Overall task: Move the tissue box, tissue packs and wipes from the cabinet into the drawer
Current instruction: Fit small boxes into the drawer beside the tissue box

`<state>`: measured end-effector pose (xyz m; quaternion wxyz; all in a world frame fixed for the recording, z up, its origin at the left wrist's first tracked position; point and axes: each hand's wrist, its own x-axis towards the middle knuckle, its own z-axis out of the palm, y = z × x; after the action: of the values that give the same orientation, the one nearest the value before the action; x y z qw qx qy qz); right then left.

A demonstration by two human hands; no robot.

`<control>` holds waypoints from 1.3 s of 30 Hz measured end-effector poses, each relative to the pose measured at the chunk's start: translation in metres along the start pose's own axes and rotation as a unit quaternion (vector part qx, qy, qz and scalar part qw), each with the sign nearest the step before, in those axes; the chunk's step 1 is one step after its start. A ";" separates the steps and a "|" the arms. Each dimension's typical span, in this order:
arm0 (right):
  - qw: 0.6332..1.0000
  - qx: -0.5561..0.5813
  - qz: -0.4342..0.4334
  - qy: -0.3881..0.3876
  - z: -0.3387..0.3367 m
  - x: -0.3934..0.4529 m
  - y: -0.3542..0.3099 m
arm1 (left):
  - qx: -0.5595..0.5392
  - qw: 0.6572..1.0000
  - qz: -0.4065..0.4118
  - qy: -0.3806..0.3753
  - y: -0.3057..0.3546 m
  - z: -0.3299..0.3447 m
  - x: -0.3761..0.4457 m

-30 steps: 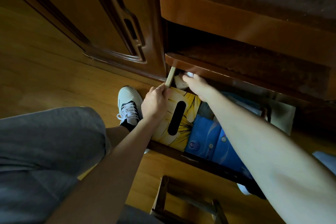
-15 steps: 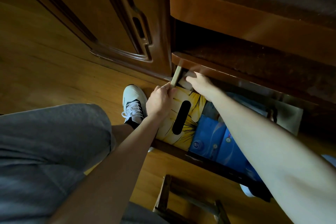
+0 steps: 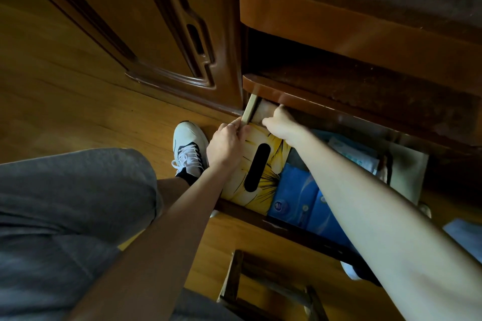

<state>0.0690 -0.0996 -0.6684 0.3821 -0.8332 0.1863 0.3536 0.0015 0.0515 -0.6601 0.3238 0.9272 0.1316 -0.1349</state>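
Tissue box, yellow cardboard, oval slot, in wooden drawer; both hands gripping its edges.

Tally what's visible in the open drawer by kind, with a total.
Yellow tissue box: 1
Blue tissue packs: 2 visible; the right arm may hide more
Pale wipes pack: 1
Total: 4 visible
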 end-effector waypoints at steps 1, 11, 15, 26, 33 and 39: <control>1.000 -0.002 0.009 -0.018 0.000 0.000 0.000 | 0.001 1.000 0.000 0.000 0.000 0.000 0.000; 0.999 0.015 0.044 0.001 -0.012 0.006 -0.004 | -0.015 1.000 -0.003 -0.003 0.003 -0.003 -0.003; 0.999 -0.027 0.015 0.022 -0.009 0.007 -0.005 | -0.010 1.000 -0.006 -0.003 0.002 -0.004 -0.003; 0.972 -0.235 -0.005 -0.003 0.009 -0.012 -0.005 | 0.021 1.000 0.015 -0.012 0.001 -0.006 0.001; 0.974 -0.224 0.026 -0.027 -0.017 -0.047 -0.003 | 0.072 0.995 0.007 -0.073 0.010 -0.023 0.004; 0.974 -0.212 -0.027 -0.071 -0.054 -0.105 0.020 | 0.077 0.994 0.033 -0.065 0.043 -0.059 -0.021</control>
<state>0.0103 -0.1493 -0.5770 0.2184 -0.8730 0.0568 0.4324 0.0062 0.0528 -0.5843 0.2635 0.9424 0.0691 -0.1942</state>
